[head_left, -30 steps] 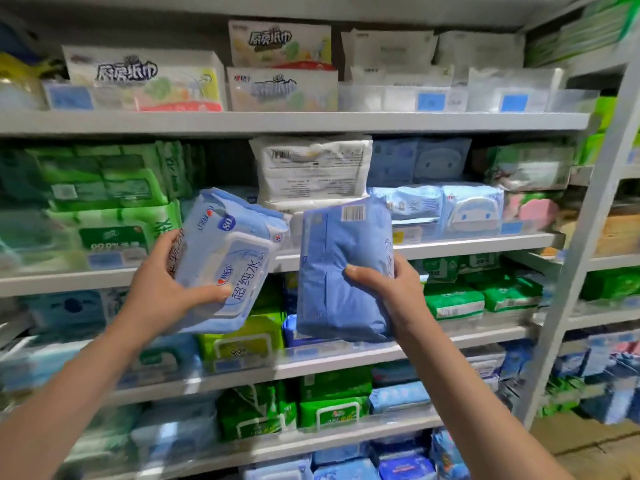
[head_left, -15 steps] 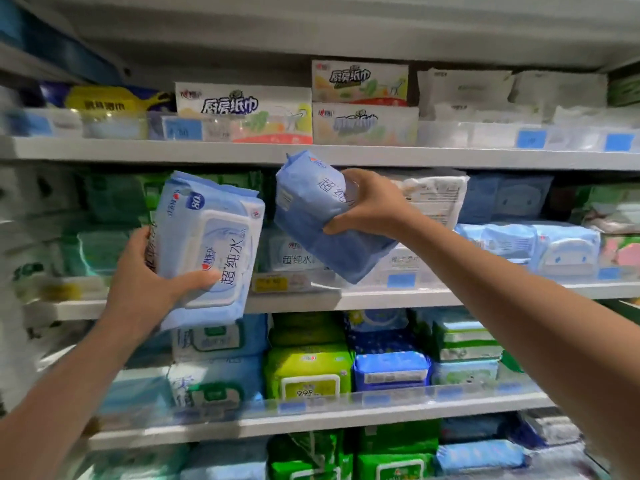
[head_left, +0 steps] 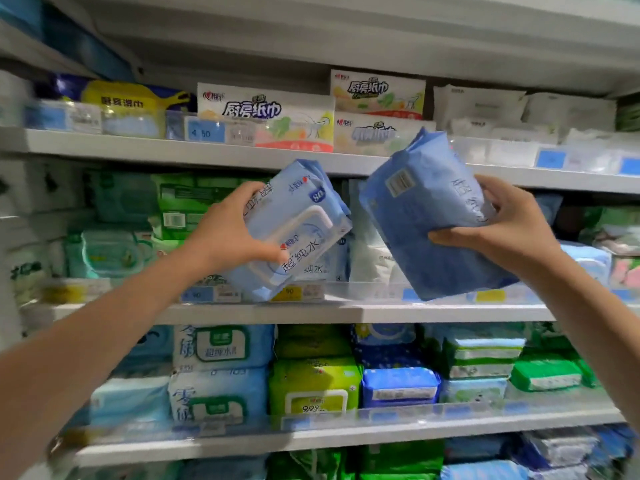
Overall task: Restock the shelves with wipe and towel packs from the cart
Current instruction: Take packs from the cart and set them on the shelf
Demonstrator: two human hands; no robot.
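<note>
Wipe pack (head_left: 298,216) in left hand (head_left: 225,233) reads 超纯水, perhaps 心相印.

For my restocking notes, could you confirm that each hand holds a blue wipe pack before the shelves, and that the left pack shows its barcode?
Not quite. In the head view the barcode is on the right pack, gripped by the right hand; the left pack, in the left hand, shows its white lid. Both are blue wipe packs held before the shelves.

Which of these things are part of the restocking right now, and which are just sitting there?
In use: left hand, light blue wipe pack, right hand, darker blue pack.
Just there: kitchen towel packs, lime green pack, price tag.
</note>
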